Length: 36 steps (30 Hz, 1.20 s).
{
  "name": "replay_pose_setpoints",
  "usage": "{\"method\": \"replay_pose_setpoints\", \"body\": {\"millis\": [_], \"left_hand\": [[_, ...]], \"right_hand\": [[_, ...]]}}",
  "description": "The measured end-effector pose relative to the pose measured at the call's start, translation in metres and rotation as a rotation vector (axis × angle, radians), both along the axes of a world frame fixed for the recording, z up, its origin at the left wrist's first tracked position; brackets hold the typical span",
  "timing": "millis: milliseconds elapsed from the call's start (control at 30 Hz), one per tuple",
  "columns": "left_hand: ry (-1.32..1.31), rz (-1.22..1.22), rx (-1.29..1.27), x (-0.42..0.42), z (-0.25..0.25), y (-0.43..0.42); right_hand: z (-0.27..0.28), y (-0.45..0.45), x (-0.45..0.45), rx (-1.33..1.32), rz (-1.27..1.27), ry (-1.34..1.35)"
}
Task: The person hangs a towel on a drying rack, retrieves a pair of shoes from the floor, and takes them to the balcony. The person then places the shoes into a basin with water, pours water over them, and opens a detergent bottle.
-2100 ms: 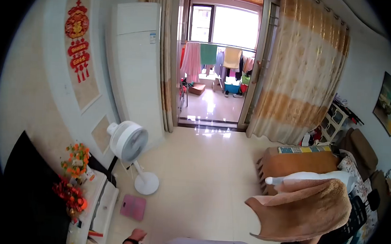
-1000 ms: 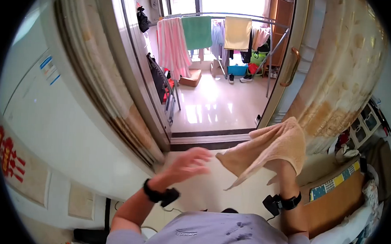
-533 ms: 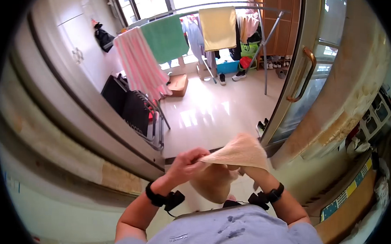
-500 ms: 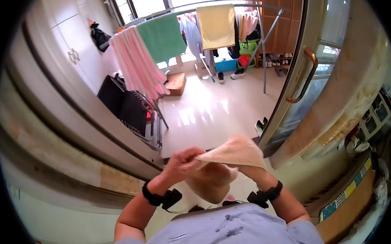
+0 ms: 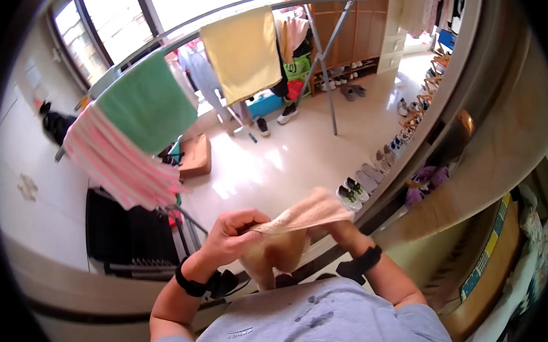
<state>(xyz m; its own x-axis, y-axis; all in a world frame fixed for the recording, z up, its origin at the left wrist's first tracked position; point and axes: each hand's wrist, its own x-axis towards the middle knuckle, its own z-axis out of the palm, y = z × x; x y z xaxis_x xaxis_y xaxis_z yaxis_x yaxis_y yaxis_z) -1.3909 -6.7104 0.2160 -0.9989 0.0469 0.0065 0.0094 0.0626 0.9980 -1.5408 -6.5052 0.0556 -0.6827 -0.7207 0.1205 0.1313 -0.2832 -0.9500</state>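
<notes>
Left hand [image 5: 229,233] pinches a peach towel's edge; the peach towel [image 5: 304,215] partly covers the right hand [image 5: 343,229], hiding its grip. Drying rack [image 5: 320,55] ahead.

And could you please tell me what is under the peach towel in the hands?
The right hand shows partly beneath the peach towel; its fingertips are covered, so their grip cannot be seen.

Open floor [image 5: 268,161] beyond the peach towel [image 5: 312,213]
The drying rack [image 5: 320,55] blocks the left; shoes [image 5: 356,189] line the right.
</notes>
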Motion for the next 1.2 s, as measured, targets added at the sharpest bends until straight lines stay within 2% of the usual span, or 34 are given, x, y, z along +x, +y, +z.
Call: {"method": "replay_pose_setpoints", "body": {"millis": [33, 67, 100, 133, 267, 367, 467, 567, 667, 733, 800, 900, 1200], "left_hand": [[-0.004, -0.021, 0.002, -0.017, 0.001, -0.014], [0.000, -0.030, -0.073, -0.035, 0.003, -0.027], [0.011, -0.039, -0.151, -0.053, 0.006, -0.039], [0.017, -0.055, -0.150, -0.070, 0.009, -0.049], [0.186, -0.064, 0.085, -0.143, 0.037, -0.066], [0.258, -0.108, 0.053, -0.201, 0.036, -0.082], [0.312, -0.165, -0.163, -0.262, 0.021, -0.098], [0.401, -0.155, -0.243, -0.329, 0.007, -0.112], [0.402, -0.216, -0.265, -0.390, 0.008, -0.118], [0.434, -0.359, -0.394, -0.420, 0.021, -0.118], [0.437, -0.524, -0.276, -0.445, 0.020, -0.113], [0.432, -0.646, -0.208, -0.485, 0.009, -0.119], [0.375, -0.840, -0.086, -0.615, 0.004, -0.161]], "right_hand": [[0.003, -0.010, -0.022, -0.091, -0.097, -0.067], [0.013, -0.011, -0.044, -0.012, -0.216, 0.008], [0.031, -0.017, -0.069, -0.228, -0.308, -0.034], [0.040, -0.020, -0.092, -0.263, -0.434, 0.083], [0.047, -0.034, -0.171, -0.370, -0.554, -0.050], [0.043, -0.050, -0.212, -0.390, -0.607, -0.040], [0.047, -0.066, -0.260, -0.405, -0.626, 0.034], [0.069, -0.071, -0.302, -0.403, -0.643, 0.198], [0.100, -0.069, -0.328, -0.385, -0.611, 0.484], [0.122, -0.063, -0.341, -0.395, -0.546, 0.688], [0.140, -0.059, -0.353, -0.420, -0.459, 0.841], [0.155, -0.061, -0.379, -0.424, -0.361, 0.961], [0.164, -0.096, -0.460, -0.362, -0.296, 1.052]]}}
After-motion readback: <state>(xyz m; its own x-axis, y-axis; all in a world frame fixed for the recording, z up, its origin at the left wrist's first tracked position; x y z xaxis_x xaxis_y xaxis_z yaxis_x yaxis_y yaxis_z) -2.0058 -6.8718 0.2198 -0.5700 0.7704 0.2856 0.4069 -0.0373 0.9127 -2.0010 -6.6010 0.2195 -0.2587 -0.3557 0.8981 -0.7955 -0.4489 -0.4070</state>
